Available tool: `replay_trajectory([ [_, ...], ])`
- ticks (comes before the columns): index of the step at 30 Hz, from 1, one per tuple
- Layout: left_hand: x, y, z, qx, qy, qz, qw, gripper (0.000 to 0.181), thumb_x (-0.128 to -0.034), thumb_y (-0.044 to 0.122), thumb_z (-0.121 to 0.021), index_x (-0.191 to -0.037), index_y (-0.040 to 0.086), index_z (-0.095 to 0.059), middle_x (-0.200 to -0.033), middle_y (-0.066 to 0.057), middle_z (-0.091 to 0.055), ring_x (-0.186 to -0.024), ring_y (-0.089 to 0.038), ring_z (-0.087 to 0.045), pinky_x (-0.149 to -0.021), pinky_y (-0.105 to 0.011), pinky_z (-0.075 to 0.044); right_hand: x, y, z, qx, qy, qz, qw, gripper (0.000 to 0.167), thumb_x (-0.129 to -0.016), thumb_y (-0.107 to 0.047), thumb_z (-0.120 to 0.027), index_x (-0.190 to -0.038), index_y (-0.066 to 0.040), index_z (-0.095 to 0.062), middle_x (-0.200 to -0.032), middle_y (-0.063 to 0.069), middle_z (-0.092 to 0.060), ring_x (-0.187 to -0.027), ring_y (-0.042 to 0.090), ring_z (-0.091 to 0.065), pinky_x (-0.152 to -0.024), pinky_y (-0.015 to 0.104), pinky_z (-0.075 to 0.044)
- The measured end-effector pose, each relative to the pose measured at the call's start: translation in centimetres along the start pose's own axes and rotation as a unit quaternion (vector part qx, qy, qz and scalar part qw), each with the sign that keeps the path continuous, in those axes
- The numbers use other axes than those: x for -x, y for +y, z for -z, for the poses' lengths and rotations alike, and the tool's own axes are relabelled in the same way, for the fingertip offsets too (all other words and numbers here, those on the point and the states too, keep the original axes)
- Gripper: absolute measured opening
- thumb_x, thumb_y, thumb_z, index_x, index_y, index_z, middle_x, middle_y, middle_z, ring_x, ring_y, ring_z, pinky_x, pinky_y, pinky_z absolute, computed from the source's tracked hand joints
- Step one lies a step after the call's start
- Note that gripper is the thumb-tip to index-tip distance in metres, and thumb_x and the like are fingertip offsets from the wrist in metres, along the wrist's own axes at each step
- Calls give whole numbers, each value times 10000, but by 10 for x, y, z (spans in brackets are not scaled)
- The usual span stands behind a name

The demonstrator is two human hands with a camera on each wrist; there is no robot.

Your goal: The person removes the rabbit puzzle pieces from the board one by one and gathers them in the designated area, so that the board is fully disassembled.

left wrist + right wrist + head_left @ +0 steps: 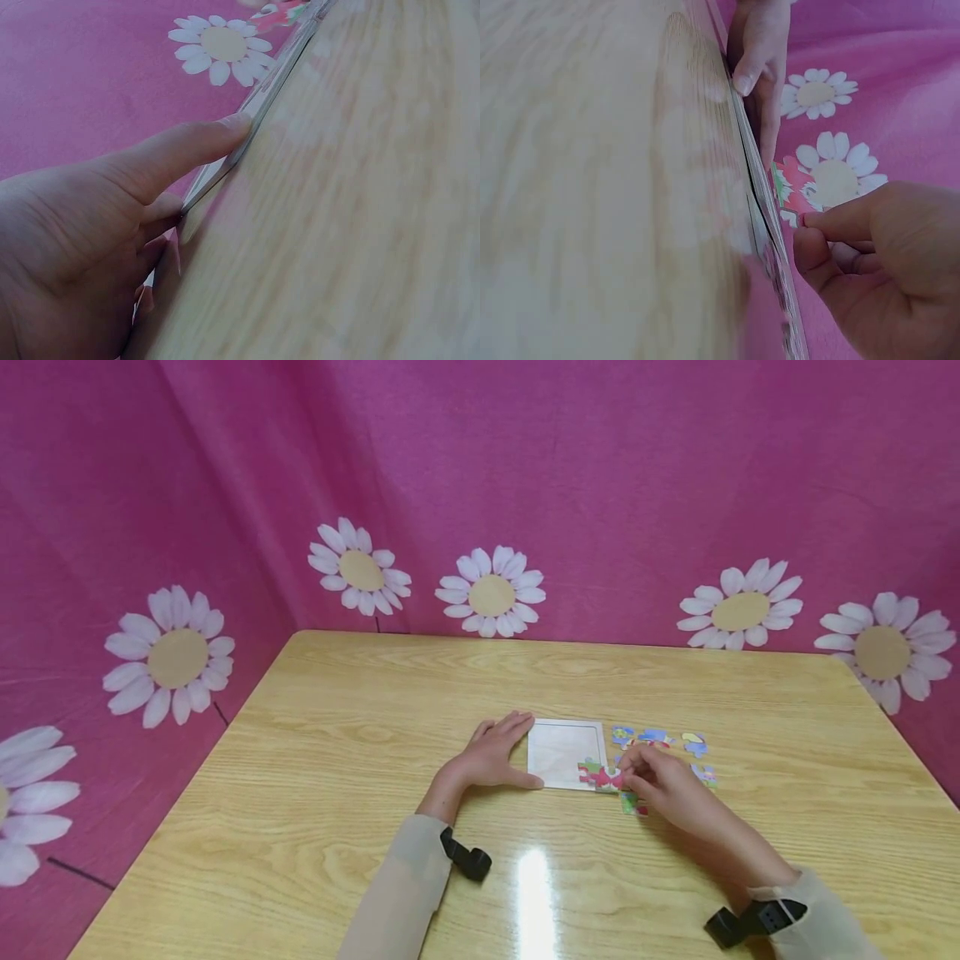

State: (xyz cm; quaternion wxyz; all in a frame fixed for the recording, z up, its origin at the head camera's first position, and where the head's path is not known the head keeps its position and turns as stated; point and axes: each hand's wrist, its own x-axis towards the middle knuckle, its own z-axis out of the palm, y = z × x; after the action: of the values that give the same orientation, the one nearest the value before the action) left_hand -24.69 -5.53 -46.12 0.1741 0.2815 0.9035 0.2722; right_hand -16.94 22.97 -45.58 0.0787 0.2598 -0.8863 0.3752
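Note:
A white square puzzle tray (558,745) lies on the table. My left hand (491,756) rests at its left side, fingers extended near the upper left corner and the thumb along the lower edge. The left wrist view shows that thumb (202,142) straight against the tray's edge. With thumb and index finger, my right hand (671,787) pinches a small group of joined red and green jigsaw puzzle pieces (606,778), over the tray's lower right corner. These pieces (791,180) appear tilted up in the right wrist view. The fingertips partly cover their right end.
Several loose puzzle pieces (696,743) lie right of the tray, some partly hidden behind my right hand. One green and red piece (632,803) sits below it. The wooden table (360,710) meets a pink curtain (600,485) with white flowers at the back and sides.

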Motion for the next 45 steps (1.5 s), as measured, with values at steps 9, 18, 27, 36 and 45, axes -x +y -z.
replay_trajectory([
  [9, 0, 0, 0, -27, 12, 49, 10000, 1001, -811, 483, -751, -1577, 170, -189, -1660, 22, -157, -1555, -153, -55, -1263, -428, -57, 14, 9, 12, 143, 142, 1, 9998, 150, -870, 83, -645, -886, -57, -593, -800, -53, -587, -753, -71, -483, -620, 128, -445],
  [18, 0, -1, -1, -43, 11, 15, 10000, 989, -818, 477, -745, -1576, 168, -190, -1660, 15, -158, -1555, -159, -57, -1261, -436, -61, 30, 17, 26, 337, 225, 62, 9992, 152, -850, 101, -656, -928, -19, -604, -834, -28, -633, -810, -101, -518, -676, 65, -453],
  [27, 1, 1, 1, -87, -3, -6, 10000, 985, -821, 474, -743, -1575, 154, -195, -1659, 1, -166, -1555, -174, -65, -1256, -441, -81, 43, 24, 36, 478, 138, -98, 9987, 142, -878, 77, -637, -906, -56, -598, -833, -59, -608, -789, -82, -486, -663, 82, -423],
  [36, 0, 0, 0, -51, -6, 29, 10000, 989, -817, 479, -745, -1575, 161, -196, -1659, 8, -162, -1555, -164, -60, -1259, -432, -72, 48, 28, 40, 367, -87, -50, 9993, 67, -900, 52, -622, -920, -3, -587, -823, -55, -589, -762, -82, -470, -593, 144, -423],
  [45, 2, 2, 1, -20, -15, 41, 10000, 992, -817, 476, -748, -1576, 164, -191, -1661, 11, -157, -1555, -164, -56, -1260, -436, -68, 49, 31, 42, 497, -180, -310, 9981, 83, -897, 65, -619, -942, 2, -588, -832, -59, -589, -758, -94, -453, -582, 161, -427],
])
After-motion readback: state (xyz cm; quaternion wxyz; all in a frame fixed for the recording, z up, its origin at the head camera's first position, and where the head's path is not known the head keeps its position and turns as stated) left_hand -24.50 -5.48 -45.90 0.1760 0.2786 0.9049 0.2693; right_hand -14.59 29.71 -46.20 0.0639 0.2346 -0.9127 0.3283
